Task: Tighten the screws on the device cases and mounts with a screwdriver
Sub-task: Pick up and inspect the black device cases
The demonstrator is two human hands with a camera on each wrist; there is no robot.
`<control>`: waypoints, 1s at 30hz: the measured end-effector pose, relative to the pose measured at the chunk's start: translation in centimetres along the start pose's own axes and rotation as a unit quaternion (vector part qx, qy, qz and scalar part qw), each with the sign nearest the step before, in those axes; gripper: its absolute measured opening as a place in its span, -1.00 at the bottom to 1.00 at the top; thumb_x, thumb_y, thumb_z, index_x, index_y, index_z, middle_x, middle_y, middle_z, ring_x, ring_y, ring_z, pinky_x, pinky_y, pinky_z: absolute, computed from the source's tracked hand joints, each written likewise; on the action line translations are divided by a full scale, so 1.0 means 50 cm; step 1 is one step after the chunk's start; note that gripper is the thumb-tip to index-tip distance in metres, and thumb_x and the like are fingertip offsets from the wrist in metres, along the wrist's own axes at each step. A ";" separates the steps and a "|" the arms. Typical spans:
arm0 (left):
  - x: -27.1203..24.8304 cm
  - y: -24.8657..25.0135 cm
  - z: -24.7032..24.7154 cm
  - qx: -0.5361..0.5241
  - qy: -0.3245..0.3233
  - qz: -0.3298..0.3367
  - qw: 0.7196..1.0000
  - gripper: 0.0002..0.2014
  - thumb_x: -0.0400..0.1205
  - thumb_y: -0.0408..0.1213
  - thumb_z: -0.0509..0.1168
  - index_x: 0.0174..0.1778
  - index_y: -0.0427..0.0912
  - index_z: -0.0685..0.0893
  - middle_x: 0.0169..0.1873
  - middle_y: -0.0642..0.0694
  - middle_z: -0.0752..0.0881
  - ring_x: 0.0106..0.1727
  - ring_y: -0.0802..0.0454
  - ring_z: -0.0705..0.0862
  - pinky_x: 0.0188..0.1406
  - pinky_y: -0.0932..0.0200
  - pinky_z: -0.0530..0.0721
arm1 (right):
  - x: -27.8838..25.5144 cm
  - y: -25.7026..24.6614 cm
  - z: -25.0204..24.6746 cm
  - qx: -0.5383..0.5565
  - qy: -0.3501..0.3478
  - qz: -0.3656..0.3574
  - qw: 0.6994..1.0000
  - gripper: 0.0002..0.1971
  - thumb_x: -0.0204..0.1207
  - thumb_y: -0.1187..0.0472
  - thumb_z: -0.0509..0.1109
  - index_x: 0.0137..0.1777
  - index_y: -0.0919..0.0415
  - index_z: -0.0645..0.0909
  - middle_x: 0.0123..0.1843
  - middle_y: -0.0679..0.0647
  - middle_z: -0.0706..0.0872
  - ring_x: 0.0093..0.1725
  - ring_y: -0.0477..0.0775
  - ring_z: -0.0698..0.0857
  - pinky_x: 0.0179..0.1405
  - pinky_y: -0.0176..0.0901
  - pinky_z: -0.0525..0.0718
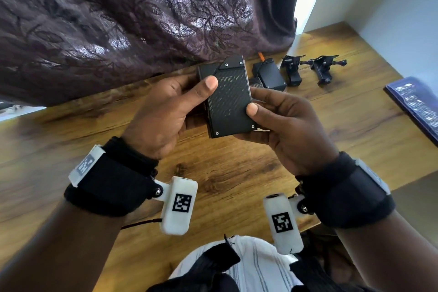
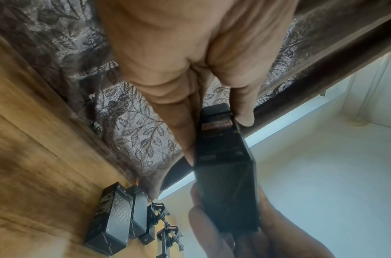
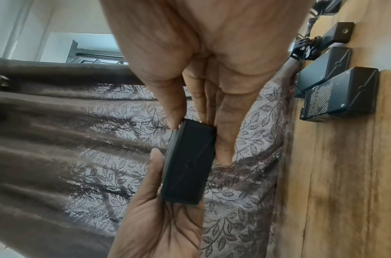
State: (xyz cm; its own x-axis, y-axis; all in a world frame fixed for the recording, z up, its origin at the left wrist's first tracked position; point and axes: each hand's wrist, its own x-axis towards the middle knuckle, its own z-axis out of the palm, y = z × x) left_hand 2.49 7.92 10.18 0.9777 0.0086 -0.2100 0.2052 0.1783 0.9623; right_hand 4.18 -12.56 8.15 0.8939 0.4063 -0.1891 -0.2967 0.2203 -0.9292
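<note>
A black device case point(image 1: 227, 99) with a carbon-weave face and small screws at its corners is held above the wooden table point(image 1: 225, 173). My left hand point(image 1: 199, 91) grips its left side, thumb on the top face. Gripping the right edge is my right hand point(image 1: 258, 101), thumb and forefinger on it. In the left wrist view the case point(image 2: 225, 174) sits between the thumb and fingers of the left hand point(image 2: 212, 125). The right wrist view shows its narrow end point(image 3: 188, 165) pinched by the right hand point(image 3: 199, 122). Neither hand holds a screwdriver.
Two more black cases point(image 1: 270, 76) and two black mounts point(image 1: 291, 71) point(image 1: 324, 69) lie at the back right of the table. A small orange object point(image 1: 260, 55) pokes out at the foot of the purple leaf-patterned curtain point(image 1: 142, 19). A blue booklet point(image 1: 414, 104) lies far right.
</note>
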 end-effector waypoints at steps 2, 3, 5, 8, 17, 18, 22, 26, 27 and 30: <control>0.003 0.002 -0.003 0.001 -0.003 0.005 1.000 -0.64 0.55 -0.09 0.41 0.22 -0.15 0.77 0.09 -0.06 0.89 0.10 0.02 0.86 -0.08 0.10 0.84 | 0.002 0.002 0.002 0.002 0.005 0.001 1.000 -0.61 0.66 0.37 0.34 0.48 0.35 0.58 0.29 0.30 0.79 0.26 0.36 0.78 0.09 0.17 0.82; 0.004 0.005 -0.004 -0.002 -0.004 0.007 1.000 -0.65 0.54 -0.10 0.41 0.21 -0.14 0.77 0.07 -0.06 0.89 0.09 0.03 0.87 -0.09 0.11 0.84 | 0.003 0.001 0.003 0.003 0.008 -0.001 1.000 -0.62 0.66 0.36 0.34 0.48 0.36 0.59 0.29 0.29 0.79 0.26 0.35 0.78 0.10 0.17 0.82; 0.005 0.006 -0.006 -0.006 -0.004 0.007 1.000 -0.67 0.53 -0.11 0.41 0.17 -0.13 0.78 0.04 -0.03 0.90 0.06 0.05 0.87 -0.10 0.12 0.84 | 0.002 0.001 0.006 0.001 0.007 -0.002 1.000 -0.61 0.66 0.35 0.34 0.48 0.36 0.59 0.30 0.30 0.78 0.27 0.36 0.78 0.12 0.19 0.81; 0.005 0.007 -0.008 0.000 -0.010 0.005 1.000 -0.67 0.53 -0.10 0.41 0.18 -0.13 0.77 0.04 -0.03 0.90 0.08 0.05 0.87 -0.08 0.13 0.84 | -0.001 0.000 0.009 0.005 0.008 0.000 1.000 -0.56 0.60 0.29 0.38 0.47 0.38 0.59 0.31 0.33 0.77 0.28 0.38 0.77 0.12 0.19 0.81; -0.010 -0.010 -0.010 0.182 -0.008 0.020 0.983 -0.79 0.74 -0.05 0.39 0.27 0.04 0.74 0.09 0.02 0.88 0.13 -0.07 0.85 0.02 -0.14 0.87 | 0.006 -0.011 0.017 -0.095 0.049 -0.031 0.994 -0.69 0.56 0.41 0.49 0.30 0.32 0.70 0.09 0.24 0.87 0.08 0.28 0.86 0.10 0.37 0.80; -0.015 -0.014 -0.012 0.223 0.001 0.029 0.974 -0.76 0.75 -0.05 0.39 0.31 0.05 0.73 0.08 0.01 0.87 0.09 -0.08 0.85 0.02 -0.22 0.87 | 0.009 -0.010 0.022 -0.120 0.058 -0.038 0.990 -0.69 0.55 0.40 0.51 0.29 0.31 0.71 0.07 0.23 0.87 0.07 0.27 0.87 0.09 0.41 0.79; -0.036 -0.011 -0.014 0.263 0.013 0.062 0.963 -0.57 0.64 0.22 0.42 0.36 0.11 0.73 0.01 0.21 0.84 0.05 0.12 0.84 0.11 -0.22 0.85 | 0.016 -0.005 0.044 -0.259 0.098 -0.122 0.953 -0.69 0.50 0.26 0.61 0.24 0.18 0.76 -0.03 0.04 0.89 -0.04 0.05 0.88 -0.04 0.25 0.86; -0.038 -0.011 -0.018 0.156 -0.015 0.036 0.987 -0.52 0.67 0.14 0.42 0.37 -0.11 0.71 0.19 -0.12 0.85 0.20 -0.07 0.85 0.24 -0.19 0.82 | -0.002 -0.018 0.075 -0.374 0.091 -0.202 0.901 -0.65 0.52 0.10 0.60 0.31 0.05 0.75 0.07 -0.18 0.85 0.06 -0.24 0.82 0.01 -0.12 0.83; -0.037 -0.016 -0.023 0.134 -0.024 0.039 0.990 -0.54 0.71 0.06 0.39 0.40 -0.18 0.69 0.22 -0.17 0.84 0.22 -0.11 0.84 0.24 -0.21 0.82 | -0.008 -0.020 0.078 -0.389 0.076 -0.216 0.892 -0.64 0.54 0.10 0.58 0.34 0.05 0.74 0.12 -0.18 0.84 0.09 -0.25 0.80 0.03 -0.16 0.82; -0.037 -0.038 -0.038 0.014 -0.061 0.035 0.997 -0.63 0.74 -0.11 0.27 0.39 -0.22 0.67 0.25 -0.20 0.83 0.32 -0.15 0.79 0.23 -0.11 0.79 | -0.021 -0.026 0.076 -0.412 0.033 -0.231 0.881 -0.57 0.52 0.11 0.52 0.40 0.07 0.73 0.32 -0.16 0.78 0.21 -0.27 0.76 0.19 -0.21 0.77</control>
State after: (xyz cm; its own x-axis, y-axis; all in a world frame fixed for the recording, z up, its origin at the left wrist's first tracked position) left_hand 0.18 9.45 8.39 0.9876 -0.1005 -0.1203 0.1349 0.1546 0.9787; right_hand 2.37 -9.88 10.79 0.8806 0.3844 0.2771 0.4246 -0.3801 -0.8217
